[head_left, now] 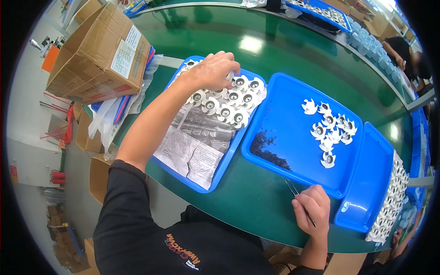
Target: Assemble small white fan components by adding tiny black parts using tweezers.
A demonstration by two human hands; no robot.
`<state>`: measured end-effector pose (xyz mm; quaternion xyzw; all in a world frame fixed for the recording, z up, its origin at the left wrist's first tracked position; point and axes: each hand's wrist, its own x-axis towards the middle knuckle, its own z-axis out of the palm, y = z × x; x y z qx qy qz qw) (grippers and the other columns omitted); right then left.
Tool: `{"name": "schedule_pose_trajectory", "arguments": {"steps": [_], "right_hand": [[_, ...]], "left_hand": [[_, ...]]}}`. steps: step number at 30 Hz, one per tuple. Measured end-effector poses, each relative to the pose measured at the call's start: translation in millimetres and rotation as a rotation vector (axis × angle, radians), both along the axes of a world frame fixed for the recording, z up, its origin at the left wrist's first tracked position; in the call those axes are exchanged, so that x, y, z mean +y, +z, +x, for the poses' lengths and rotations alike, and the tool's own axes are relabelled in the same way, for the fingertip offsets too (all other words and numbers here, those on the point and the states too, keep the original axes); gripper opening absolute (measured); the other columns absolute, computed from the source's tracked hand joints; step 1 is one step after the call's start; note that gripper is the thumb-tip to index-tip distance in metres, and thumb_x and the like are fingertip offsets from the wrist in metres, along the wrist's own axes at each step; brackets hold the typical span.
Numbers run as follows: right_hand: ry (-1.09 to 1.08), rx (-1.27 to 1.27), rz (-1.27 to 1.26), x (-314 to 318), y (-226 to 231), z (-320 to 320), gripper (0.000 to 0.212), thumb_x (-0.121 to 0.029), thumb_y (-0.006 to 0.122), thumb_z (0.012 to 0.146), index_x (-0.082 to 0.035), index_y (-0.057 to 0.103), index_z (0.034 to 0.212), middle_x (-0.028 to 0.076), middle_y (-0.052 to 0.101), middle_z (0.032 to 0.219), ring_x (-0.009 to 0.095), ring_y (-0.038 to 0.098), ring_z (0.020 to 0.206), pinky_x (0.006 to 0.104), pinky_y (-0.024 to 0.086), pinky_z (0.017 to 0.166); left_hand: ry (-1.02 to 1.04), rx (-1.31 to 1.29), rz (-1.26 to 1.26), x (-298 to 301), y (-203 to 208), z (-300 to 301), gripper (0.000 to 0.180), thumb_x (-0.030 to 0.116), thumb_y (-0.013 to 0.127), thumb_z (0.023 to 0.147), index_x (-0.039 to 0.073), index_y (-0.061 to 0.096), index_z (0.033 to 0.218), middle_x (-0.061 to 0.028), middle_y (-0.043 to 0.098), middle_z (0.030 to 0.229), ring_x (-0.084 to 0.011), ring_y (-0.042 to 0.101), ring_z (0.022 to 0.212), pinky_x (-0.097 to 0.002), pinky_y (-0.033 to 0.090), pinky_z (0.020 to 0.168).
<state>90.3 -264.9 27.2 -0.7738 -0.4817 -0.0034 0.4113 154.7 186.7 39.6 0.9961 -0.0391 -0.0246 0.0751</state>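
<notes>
My left hand [213, 72] reaches over the left blue tray [233, 153], its fingers curled down around a white fan impeller [229, 78] among rows of others. Those impellers lie on a sheet of newspaper [197, 146] that lines the tray. Close to the table's near edge, my right hand [313, 209] grips metal tweezers [291, 188], tips pointing up and left toward the middle blue tray [288, 110]. That tray holds a heap of tiny black parts [266, 153] at its near left and a loose cluster of white impellers [329, 121] on its right.
Farther right, another blue tray [364, 183] adjoins a sheet packed with impellers [389, 201]. An open cardboard box [98, 59] stands at the left on stacked trays. Across the green table [206, 34] are light-blue containers [373, 48] and a co-worker's hand [400, 62].
</notes>
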Motion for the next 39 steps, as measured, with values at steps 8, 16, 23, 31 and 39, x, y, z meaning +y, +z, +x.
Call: {"name": "schedule_pose_trajectory", "arguments": {"steps": [8, 16, 23, 31, 39], "right_hand": [[0.005, -0.007, -0.005, 2, 2, 0, 0.01, 0.002, 0.077, 0.085, -0.001, 0.07, 0.09, 0.011, 0.067, 0.082, 0.029, 0.061, 0.072, 0.0388, 0.047, 0.065], [-0.003, -0.028, 0.004, -1, 4, 1, 0.016, 0.002, 0.083, 0.081, -0.002, 0.07, 0.09, 0.009, 0.067, 0.082, 0.028, 0.062, 0.074, 0.0392, 0.049, 0.068], [0.016, -0.062, 0.046, -1, 1, 3, 0.016, -0.001, 0.084, 0.082, -0.002, 0.071, 0.091, 0.009, 0.067, 0.082, 0.027, 0.062, 0.073, 0.0387, 0.049, 0.066], [-0.062, -0.082, 0.074, -5, -3, 12, 0.013, 0.001, 0.082, 0.084, -0.002, 0.07, 0.089, 0.01, 0.067, 0.081, 0.028, 0.061, 0.069, 0.0395, 0.047, 0.063], [-0.185, 0.049, 0.04, -4, -11, 23, 0.009, 0.004, 0.078, 0.087, 0.0, 0.07, 0.089, 0.012, 0.068, 0.081, 0.03, 0.06, 0.07, 0.0396, 0.047, 0.064]], "left_hand": [[0.008, -0.029, -0.011, -1, 2, -4, 0.044, 0.02, 0.091, 0.082, 0.012, 0.075, 0.122, -0.0082, 0.065, 0.123, -0.0301, 0.059, 0.126, -0.0445, 0.047, 0.105], [-0.279, -0.317, -0.224, -50, 6, -28, 0.037, 0.01, 0.071, 0.096, 0.004, 0.07, 0.133, -0.0184, 0.064, 0.131, -0.0371, 0.059, 0.127, -0.0488, 0.048, 0.109], [-0.319, -0.372, 0.004, -75, -13, -48, 0.035, 0.018, 0.07, 0.1, 0.002, 0.071, 0.132, -0.0155, 0.064, 0.136, -0.0364, 0.057, 0.13, -0.0487, 0.045, 0.111], [-0.465, -0.43, -0.237, -148, -6, -10, 0.035, 0.019, 0.077, 0.095, 0.002, 0.072, 0.124, -0.0166, 0.067, 0.128, -0.0374, 0.065, 0.118, -0.0473, 0.052, 0.103], [-0.385, -0.344, -0.184, -228, -53, 42, 0.032, 0.024, 0.085, 0.082, 0.004, 0.074, 0.104, -0.0129, 0.072, 0.103, -0.0335, 0.07, 0.104, -0.0457, 0.058, 0.089]]}}
